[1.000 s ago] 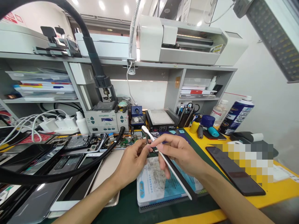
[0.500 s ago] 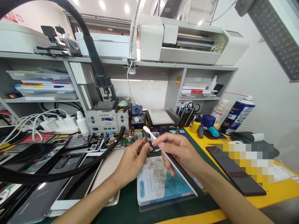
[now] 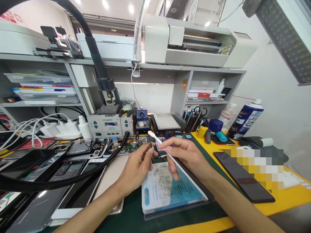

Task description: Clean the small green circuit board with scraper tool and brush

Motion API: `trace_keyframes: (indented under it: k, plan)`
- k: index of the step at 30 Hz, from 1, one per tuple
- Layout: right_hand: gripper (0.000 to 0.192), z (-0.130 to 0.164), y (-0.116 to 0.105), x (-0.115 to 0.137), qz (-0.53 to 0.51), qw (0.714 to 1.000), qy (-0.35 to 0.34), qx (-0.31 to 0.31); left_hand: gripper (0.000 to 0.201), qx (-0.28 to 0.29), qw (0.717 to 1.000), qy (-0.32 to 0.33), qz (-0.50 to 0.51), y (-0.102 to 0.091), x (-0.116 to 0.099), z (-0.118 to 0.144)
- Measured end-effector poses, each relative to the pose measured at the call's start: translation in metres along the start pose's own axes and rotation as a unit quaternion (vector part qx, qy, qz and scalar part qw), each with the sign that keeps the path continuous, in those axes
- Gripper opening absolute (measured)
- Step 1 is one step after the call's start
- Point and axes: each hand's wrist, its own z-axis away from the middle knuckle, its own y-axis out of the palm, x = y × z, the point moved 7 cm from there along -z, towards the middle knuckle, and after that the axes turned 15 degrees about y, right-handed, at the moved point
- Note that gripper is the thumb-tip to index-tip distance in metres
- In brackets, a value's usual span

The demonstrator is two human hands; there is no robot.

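White-edged phone (image 3: 184, 171) tilted up on edge above blue-and-white booklet (image 3: 170, 187), at centre of green tabletop (image 3: 131, 213). Right hand (image 3: 187, 155), fingers clenched around phone's upper end. Left hand (image 3: 137, 168) at 9 o'clock of it, fingertips pinched on thin tweezers (image 3: 152, 150). Soldering station (image 3: 110, 124) at 11 o'clock; black phone (image 3: 243, 176) at 3 o'clock.
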Motion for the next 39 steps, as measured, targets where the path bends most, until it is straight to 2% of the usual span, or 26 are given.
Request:
trace_keyframes:
  k: [4,9,13,15,20,25,30,37,39]
  plan:
    - [0.020,0.0015,0.0007,-0.0013,0.009,1.000,0.002,0.002,0.031,-0.003,1.000,-0.007,0.007,-0.0006,0.0014,0.0013]
    - [0.024,0.0030,-0.0005,0.0037,0.020,0.999,-0.041,-0.005,0.030,-0.001,1.000,-0.008,0.013,-0.0010,-0.0003,0.0017]
    - [0.023,0.0003,-0.0030,-0.0028,0.032,0.999,0.008,-0.015,0.030,-0.001,1.000,-0.008,0.018,-0.0003,0.0016,0.0004]
    - [0.022,0.0006,-0.0033,-0.0031,0.026,1.000,0.010,-0.015,0.031,0.000,1.000,-0.008,0.018,0.0003,0.0024,0.0002]
    - [0.025,0.0046,0.0008,0.0039,0.027,0.999,-0.045,-0.004,0.030,0.003,1.000,-0.006,0.011,0.0010,0.0000,0.0005]
    - [0.023,0.0007,-0.0020,-0.0025,0.043,0.999,0.010,-0.024,0.031,0.003,1.000,-0.006,0.004,0.0004,-0.0018,-0.0002]
    - [0.022,-0.0008,-0.0039,-0.0038,0.035,0.999,0.019,-0.030,0.031,0.004,1.000,-0.006,0.000,-0.0002,-0.0015,-0.0003]
    - [0.026,0.0050,0.0018,0.0021,0.035,0.997,-0.059,-0.018,0.030,0.003,1.000,0.004,-0.007,-0.0007,-0.0036,-0.0001]
    - [0.025,0.0047,0.0019,0.0012,0.032,0.998,-0.058,-0.017,0.029,0.003,1.000,0.004,-0.009,-0.0009,-0.0041,0.0000]
